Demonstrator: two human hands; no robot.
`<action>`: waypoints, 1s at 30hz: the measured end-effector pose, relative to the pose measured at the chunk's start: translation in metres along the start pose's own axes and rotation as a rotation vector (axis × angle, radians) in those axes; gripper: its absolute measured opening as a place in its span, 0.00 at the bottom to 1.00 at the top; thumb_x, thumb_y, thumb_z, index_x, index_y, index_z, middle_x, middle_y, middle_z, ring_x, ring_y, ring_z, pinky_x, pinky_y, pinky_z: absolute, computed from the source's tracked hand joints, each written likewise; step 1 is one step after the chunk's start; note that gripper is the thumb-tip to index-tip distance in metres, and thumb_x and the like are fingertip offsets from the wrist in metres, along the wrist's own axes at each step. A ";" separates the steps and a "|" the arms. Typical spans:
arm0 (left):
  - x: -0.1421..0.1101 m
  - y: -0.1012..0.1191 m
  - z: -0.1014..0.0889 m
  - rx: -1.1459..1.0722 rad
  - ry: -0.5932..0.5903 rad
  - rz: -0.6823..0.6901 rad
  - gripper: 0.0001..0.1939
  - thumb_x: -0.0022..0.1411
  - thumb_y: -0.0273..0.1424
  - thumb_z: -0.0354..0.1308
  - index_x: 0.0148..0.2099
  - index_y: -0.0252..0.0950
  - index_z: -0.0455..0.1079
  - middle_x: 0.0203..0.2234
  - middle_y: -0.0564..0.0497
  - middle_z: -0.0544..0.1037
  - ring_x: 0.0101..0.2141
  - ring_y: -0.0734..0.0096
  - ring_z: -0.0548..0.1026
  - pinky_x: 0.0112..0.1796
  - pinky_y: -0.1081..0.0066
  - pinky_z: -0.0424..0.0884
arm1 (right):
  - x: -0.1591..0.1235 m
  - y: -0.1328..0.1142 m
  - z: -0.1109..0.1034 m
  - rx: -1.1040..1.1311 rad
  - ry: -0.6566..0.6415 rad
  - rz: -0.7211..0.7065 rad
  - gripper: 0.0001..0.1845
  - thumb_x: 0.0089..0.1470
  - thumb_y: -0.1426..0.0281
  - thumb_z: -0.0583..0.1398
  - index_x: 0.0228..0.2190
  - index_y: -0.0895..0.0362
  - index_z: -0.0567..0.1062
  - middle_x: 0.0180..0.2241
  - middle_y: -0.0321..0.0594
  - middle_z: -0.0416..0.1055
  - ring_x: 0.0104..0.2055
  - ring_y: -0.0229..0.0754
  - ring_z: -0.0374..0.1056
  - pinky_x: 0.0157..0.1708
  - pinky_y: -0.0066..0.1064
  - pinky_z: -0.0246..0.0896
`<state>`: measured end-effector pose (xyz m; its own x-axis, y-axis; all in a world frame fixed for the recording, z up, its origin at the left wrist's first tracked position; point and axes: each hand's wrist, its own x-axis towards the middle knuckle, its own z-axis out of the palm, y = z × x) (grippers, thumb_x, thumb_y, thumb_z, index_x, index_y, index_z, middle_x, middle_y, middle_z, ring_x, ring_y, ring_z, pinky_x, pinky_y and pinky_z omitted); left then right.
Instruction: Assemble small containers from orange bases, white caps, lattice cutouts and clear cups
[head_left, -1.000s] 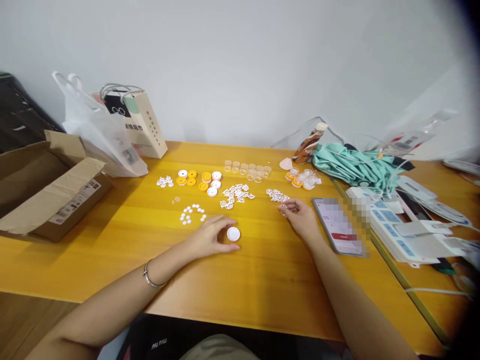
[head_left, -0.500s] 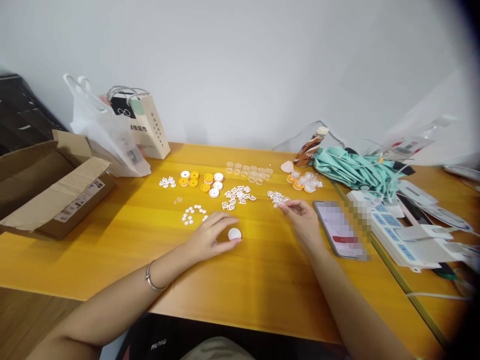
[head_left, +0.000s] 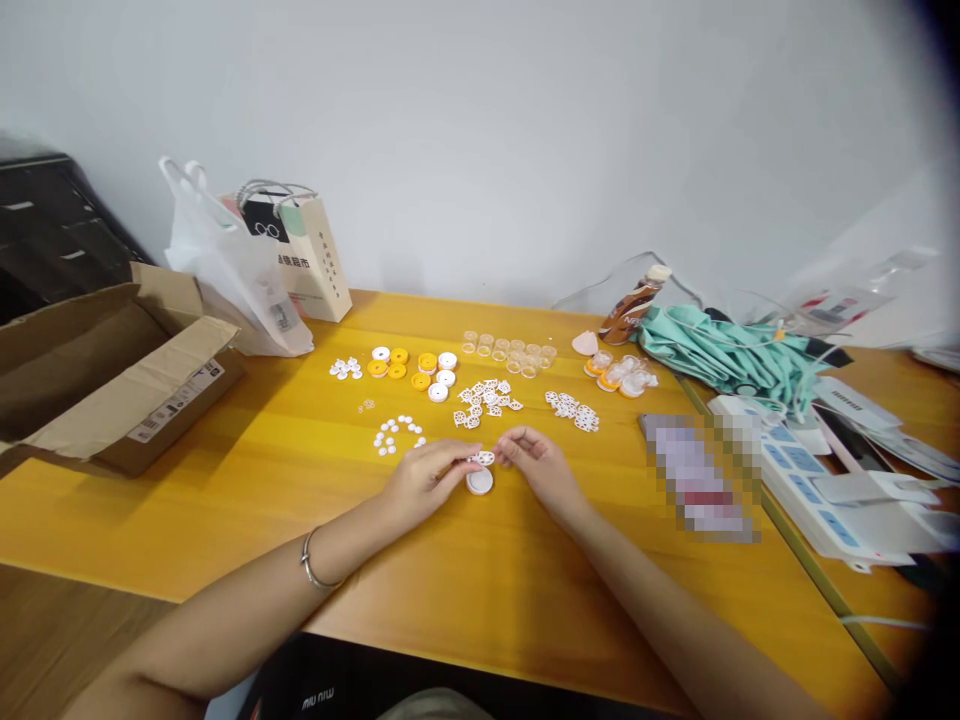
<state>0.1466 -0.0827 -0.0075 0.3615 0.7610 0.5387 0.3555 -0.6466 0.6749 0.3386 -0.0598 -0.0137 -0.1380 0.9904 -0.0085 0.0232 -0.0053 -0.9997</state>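
Between my two hands is a small white openwork plastic piece (head_left: 486, 458). My left hand (head_left: 424, 482) pinches its left end with thumb and forefinger. The closed fingertips of my right hand (head_left: 541, 476) are at its right end. Just below the piece, a round white cap (head_left: 480, 483) lies on the table, close to my left thumb. Similar white openwork pieces lie beyond in one pile (head_left: 486, 402) and a second pile (head_left: 573, 411). Left of these are scattered small white round pieces (head_left: 390, 438).
Yellow and white round caps (head_left: 421, 381), clear cups (head_left: 510, 350) and small white parts (head_left: 346, 368) stand farther back. A cardboard box (head_left: 180, 400) is at left. A phone (head_left: 694, 480), power strip (head_left: 799, 480), brown bottle (head_left: 634, 308) and green folded fabric (head_left: 727, 350) are at right.
My right hand has moved left from the right-hand openwork pile to my left hand. An openwork piece is now between them, above the white cap. The view has shifted slightly.
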 end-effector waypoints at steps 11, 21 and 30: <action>0.006 -0.001 -0.006 -0.031 0.039 -0.110 0.07 0.58 0.32 0.57 0.38 0.36 0.73 0.30 0.49 0.80 0.31 0.71 0.76 0.34 0.71 0.72 | 0.060 0.023 -0.019 -0.789 0.058 -0.393 0.10 0.52 0.65 0.58 0.35 0.55 0.75 0.33 0.43 0.68 0.39 0.46 0.66 0.42 0.39 0.61; 0.011 -0.002 0.003 -0.473 0.094 -0.572 0.08 0.46 0.31 0.65 0.29 0.32 0.74 0.23 0.50 0.80 0.24 0.72 0.76 0.28 0.75 0.73 | 0.032 0.023 -0.029 -1.057 0.006 -0.587 0.10 0.56 0.69 0.53 0.31 0.57 0.73 0.30 0.45 0.73 0.35 0.46 0.69 0.37 0.37 0.64; 0.014 -0.001 0.003 -0.579 0.037 -0.618 0.11 0.46 0.31 0.66 0.33 0.30 0.74 0.27 0.48 0.80 0.27 0.71 0.78 0.32 0.73 0.75 | 0.019 0.018 -0.023 -0.568 0.184 -0.438 0.09 0.53 0.67 0.56 0.35 0.57 0.73 0.29 0.41 0.75 0.27 0.40 0.72 0.28 0.32 0.70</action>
<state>0.1532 -0.0715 -0.0025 0.2155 0.9765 -0.0030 -0.0214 0.0078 0.9997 0.3591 -0.0380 -0.0313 -0.0850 0.8926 0.4428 0.5198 0.4189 -0.7445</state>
